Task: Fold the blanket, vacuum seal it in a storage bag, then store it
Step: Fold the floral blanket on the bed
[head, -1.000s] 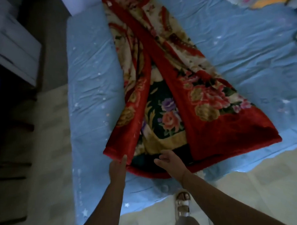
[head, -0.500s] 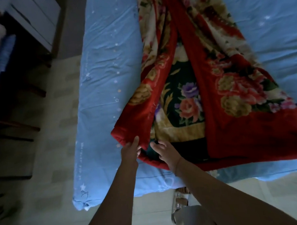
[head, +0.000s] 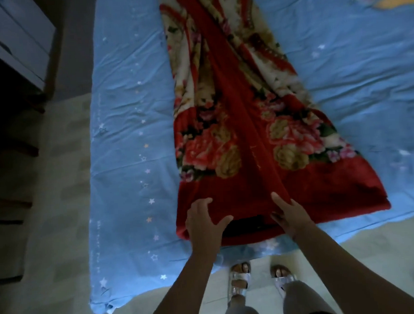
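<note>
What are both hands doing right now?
Left hand: open, fingers spread, resting on the blanket edge.
Right hand: open, fingers straight, pressing on the blanket's near edge.

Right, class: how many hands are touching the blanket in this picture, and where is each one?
2. The left hand rests on the blanket's near left corner; the right hand presses its near edge at the middle fold.
</note>
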A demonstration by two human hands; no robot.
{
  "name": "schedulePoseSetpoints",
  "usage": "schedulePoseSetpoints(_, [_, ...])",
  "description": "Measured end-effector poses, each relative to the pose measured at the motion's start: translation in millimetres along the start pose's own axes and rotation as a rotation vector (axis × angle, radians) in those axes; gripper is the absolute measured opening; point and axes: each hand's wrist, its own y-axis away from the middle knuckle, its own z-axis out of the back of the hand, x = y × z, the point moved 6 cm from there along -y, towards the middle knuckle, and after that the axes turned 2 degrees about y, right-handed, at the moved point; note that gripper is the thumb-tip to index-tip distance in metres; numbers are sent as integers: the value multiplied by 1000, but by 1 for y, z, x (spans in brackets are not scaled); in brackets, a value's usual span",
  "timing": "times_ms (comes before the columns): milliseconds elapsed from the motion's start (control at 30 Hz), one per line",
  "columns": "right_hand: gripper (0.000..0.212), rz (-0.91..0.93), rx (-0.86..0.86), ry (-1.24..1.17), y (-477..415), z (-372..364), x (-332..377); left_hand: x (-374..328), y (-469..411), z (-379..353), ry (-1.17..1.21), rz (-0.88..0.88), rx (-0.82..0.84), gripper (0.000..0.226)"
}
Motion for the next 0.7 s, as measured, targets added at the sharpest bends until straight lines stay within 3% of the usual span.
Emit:
schedulePoseSetpoints(67, [16, 16, 30, 54, -4, 5, 4, -30, -13, -37, -78, -165, 277, 91])
schedulePoseSetpoints(167, [21, -16, 169, 47, -13, -4, -2, -67, -19, -89, 81, -55, 629, 93])
schedulePoseSetpoints(233, [36, -72, 230, -13, -20, -4, -8, -70, -26, -112, 244, 111, 609, 75])
schedulePoseSetpoints(333, [64, -125, 256, 1, -28, 12, -24, -60, -38, -132, 178, 125, 517, 39])
schedulePoseSetpoints(400, [71, -171, 283, -19, -30, 23, -40, -54, -38, -144, 167, 150, 575, 35])
schedulePoseSetpoints(500, [72, -223, 375, -63, -32, 25, -55, -53, -32, -158, 175, 173, 687, 50])
schedulePoseSetpoints(600, [73, -256, 367, -81, -39, 30, -58, -47, -42, -157, 58, 108, 563, 33])
schedulePoseSetpoints(700, [74, -276, 218, -139, -48, 52, -66, -41, -50, -151, 2, 83, 454, 22])
